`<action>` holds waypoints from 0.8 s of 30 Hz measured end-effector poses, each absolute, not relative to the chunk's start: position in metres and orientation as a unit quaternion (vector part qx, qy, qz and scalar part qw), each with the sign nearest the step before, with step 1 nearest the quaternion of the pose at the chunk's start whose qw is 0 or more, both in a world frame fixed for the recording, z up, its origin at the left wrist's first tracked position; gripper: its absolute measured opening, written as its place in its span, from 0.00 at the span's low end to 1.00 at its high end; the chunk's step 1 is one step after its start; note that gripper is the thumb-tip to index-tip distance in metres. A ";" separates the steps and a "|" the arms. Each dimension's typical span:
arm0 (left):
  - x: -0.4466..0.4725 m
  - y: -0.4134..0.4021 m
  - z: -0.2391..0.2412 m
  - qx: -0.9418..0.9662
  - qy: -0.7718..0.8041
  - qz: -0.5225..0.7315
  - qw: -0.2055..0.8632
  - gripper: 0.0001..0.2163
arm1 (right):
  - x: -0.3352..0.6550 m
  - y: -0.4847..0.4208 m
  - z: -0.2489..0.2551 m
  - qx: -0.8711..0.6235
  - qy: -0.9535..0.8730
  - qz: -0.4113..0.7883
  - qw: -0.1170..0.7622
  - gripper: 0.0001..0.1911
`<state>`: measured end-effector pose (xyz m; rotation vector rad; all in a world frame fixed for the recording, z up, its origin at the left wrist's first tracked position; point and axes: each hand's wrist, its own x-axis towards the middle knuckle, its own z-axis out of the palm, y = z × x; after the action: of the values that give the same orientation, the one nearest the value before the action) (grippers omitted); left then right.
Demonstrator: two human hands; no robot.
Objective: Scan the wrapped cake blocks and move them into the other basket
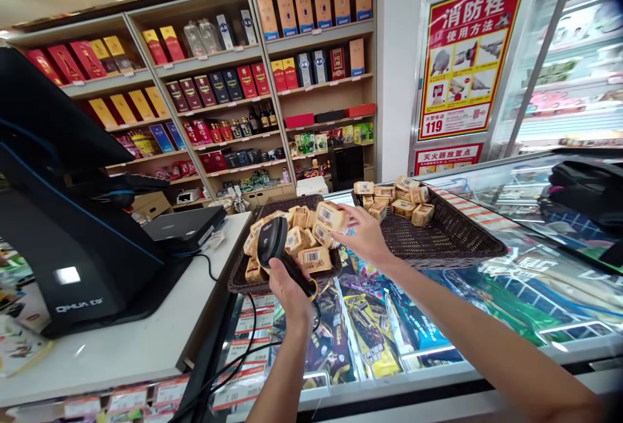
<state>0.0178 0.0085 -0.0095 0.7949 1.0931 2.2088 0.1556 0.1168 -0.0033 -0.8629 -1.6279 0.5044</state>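
while our left hand (292, 290) grips the scanner (272, 241) and our right hand (363, 235) pinches a packet (331, 215), we seem mid-scan; next its barcode must face the scanner.

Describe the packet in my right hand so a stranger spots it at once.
On the glass-topped freezer chest, find the left dark woven basket. Over its heap, the right hand holds one tan wrapped packet with a barcode label, the only one gripped rather than lying loose.
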 end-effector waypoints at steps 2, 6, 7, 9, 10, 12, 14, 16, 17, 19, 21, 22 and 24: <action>0.015 0.010 -0.010 0.297 0.403 0.824 0.265 0.27 | 0.129 0.125 0.010 -0.402 -0.723 0.141 0.544 0.34; 0.014 0.013 -0.015 0.317 0.413 0.809 0.272 0.27 | 0.093 0.138 0.014 -0.456 -0.769 0.048 0.446 0.34; 0.014 0.013 -0.016 0.316 0.418 0.807 0.273 0.28 | 0.089 0.140 0.012 -0.452 -0.784 0.040 0.425 0.32; 0.015 0.014 -0.016 0.310 0.420 0.808 0.274 0.28 | 0.088 0.140 0.006 -0.428 -0.810 0.037 0.399 0.28; 0.015 0.014 -0.016 0.309 0.418 0.808 0.276 0.28 | 0.089 0.138 0.003 -0.412 -0.821 0.039 0.394 0.25; 0.016 0.014 -0.015 0.314 0.413 0.808 0.279 0.28 | 0.094 0.135 -0.002 -0.382 -0.835 0.048 0.393 0.22; 0.017 0.014 -0.014 0.322 0.410 0.806 0.280 0.28 | 0.102 0.132 -0.004 -0.362 -0.840 0.055 0.400 0.21; 0.017 0.014 -0.014 0.320 0.411 0.806 0.282 0.28 | 0.115 0.132 -0.004 -0.365 -0.833 0.052 0.412 0.21; 0.018 0.014 -0.013 0.318 0.412 0.805 0.284 0.28 | 0.125 0.134 -0.004 -0.375 -0.826 0.046 0.419 0.20; 0.018 0.014 -0.011 0.315 0.416 0.800 0.297 0.29 | 0.150 0.144 -0.001 -0.412 -0.809 0.025 0.420 0.19; 0.018 0.015 -0.010 0.311 0.412 0.805 0.292 0.29 | 0.184 0.162 0.001 -0.475 -0.788 0.002 0.393 0.19; 0.018 0.015 -0.009 0.312 0.411 0.804 0.295 0.29 | 0.203 0.172 0.002 -0.520 -0.773 -0.003 0.364 0.19; 0.019 0.015 -0.008 0.319 0.403 0.805 0.297 0.29 | 0.243 0.195 0.000 -0.624 -0.727 0.003 0.287 0.23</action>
<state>0.0189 0.0154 -0.0075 0.8478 1.0700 2.1400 0.2428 0.1948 0.0002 -1.6658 -1.9421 0.0082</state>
